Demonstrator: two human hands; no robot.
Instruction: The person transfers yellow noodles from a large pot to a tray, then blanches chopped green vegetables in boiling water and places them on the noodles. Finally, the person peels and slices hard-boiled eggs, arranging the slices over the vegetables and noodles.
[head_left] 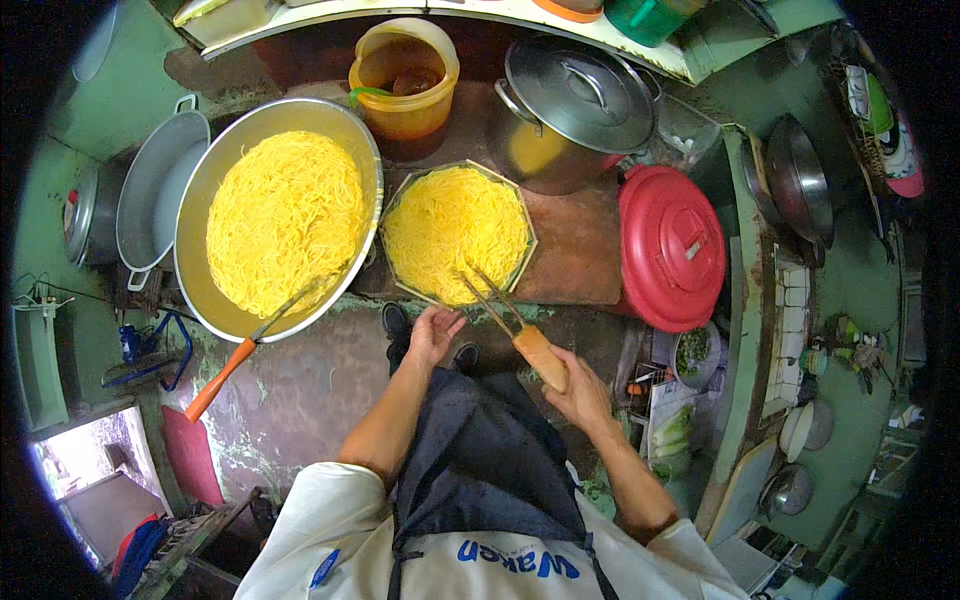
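The right hand (582, 398), fingers wrapped round a wooden-handled fork (512, 320), works the yellow noodles in the octagonal tray (404, 196) (big noodle pan (196, 222) to its left). The left hand (433, 332), fingers loosely curled, steadies the tray's near rim; lifting strands seems next.

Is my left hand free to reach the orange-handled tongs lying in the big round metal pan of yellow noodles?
Probably yes. The left hand is empty-looking at the near rim of the octagonal noodle tray, and the orange-handled tongs stick out over the big round metal pan rim to its left, with nothing between.
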